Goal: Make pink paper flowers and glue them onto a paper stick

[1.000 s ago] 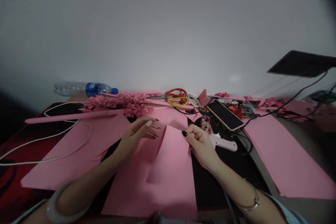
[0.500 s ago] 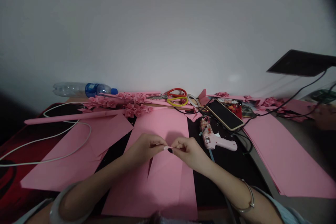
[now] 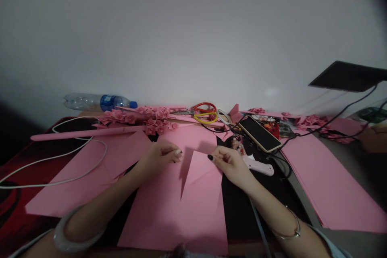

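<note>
The left hand had just come away, loosely curled and empty, leaving the right hand alone pinching the pointed pink paper piece above the long pink paper sheet at the desk's near edge

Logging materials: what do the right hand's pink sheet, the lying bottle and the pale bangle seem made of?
Pink sheet: matte paper or thin card, judging by its flat colour and crisp edge.
Bottle: probably glossy plastic, see-through with highlights.
Pale bangle: smooth, milky; stone, glass or plastic, unclear which.
</note>
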A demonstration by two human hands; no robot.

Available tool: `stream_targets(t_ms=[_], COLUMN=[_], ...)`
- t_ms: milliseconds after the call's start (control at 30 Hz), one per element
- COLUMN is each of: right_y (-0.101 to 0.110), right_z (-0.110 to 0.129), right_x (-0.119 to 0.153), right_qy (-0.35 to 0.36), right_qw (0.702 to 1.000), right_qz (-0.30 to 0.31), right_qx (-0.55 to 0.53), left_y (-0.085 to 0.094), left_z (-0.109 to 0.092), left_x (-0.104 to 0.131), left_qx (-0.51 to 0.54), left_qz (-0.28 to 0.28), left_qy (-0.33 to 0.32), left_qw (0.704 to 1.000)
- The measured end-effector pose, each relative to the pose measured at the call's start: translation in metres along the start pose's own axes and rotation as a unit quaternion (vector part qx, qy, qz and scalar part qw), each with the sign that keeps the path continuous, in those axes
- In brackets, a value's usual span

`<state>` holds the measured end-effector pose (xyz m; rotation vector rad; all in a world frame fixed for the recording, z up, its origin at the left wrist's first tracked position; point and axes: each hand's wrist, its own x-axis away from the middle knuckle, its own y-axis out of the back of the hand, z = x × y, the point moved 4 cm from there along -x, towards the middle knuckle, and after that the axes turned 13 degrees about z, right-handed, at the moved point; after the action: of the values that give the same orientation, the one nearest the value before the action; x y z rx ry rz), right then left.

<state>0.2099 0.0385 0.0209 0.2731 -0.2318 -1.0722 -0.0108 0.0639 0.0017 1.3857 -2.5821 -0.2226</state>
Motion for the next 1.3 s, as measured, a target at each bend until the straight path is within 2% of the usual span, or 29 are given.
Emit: stream_targets(t_ms=[67,100,233,367,500,733,867,967,1033,1100,1300], right_y=[0.0,-0.003,-0.02,-0.03,-0.031,-0.022,-0.009,0.0,0.003,0.001,-0.016], right_z=[0.0,0.0,-0.002,0.001,0.003,-0.007,-0.014,-0.015,-0.013,-0.009,-0.007], right_x=[0.0,0.0,0.0,0.0,0.0,0.001,-0.001,-0.002,-0.003,-0.003,0.0], right_qy=[-0.004,-0.009,-0.023,-0.006,-0.001,-0.026,-0.075,-0.106,-0.099,-0.08,-0.081], right_qw=[1.0,1.0,0.998,0.998,0.997,0.998,0.994,0.988,0.987,0.985,0.984], right_qz=[-0.001,0.007,0.044,0.063,0.076,0.057,0.03,-0.008,-0.03,-0.03,0.042], right_qx=[-0.009,-0.014,-0.031,-0.025,0.004,-0.016,-0.067,-0.107,-0.125,-0.149,-0.151], left_y=[0.001,-0.002,-0.022,-0.034,-0.038,-0.029,-0.01,0.009,0.015,0.012,-0.008], left_z=[0.001,-0.001,-0.009,-0.01,-0.012,-0.019,-0.015,-0.01,-0.009,-0.009,-0.013], left_x=[-0.001,-0.001,-0.002,0.0,0.001,0.001,0.001,0.0,-0.001,-0.001,-0.001], left_qx=[0.039,0.044,-0.048,-0.097,-0.13,-0.156,-0.167,-0.127,-0.094,-0.089,-0.094], left_qz=[-0.025,-0.017,0.054,0.074,0.085,0.058,0.045,-0.009,-0.025,-0.015,0.037], left_qy=[0.001,-0.006,-0.026,-0.022,-0.032,-0.033,-0.033,-0.018,-0.016,-0.015,-0.018], left_qw=[0.999,0.999,0.997,0.992,0.987,0.985,0.984,0.992,0.995,0.996,0.995])
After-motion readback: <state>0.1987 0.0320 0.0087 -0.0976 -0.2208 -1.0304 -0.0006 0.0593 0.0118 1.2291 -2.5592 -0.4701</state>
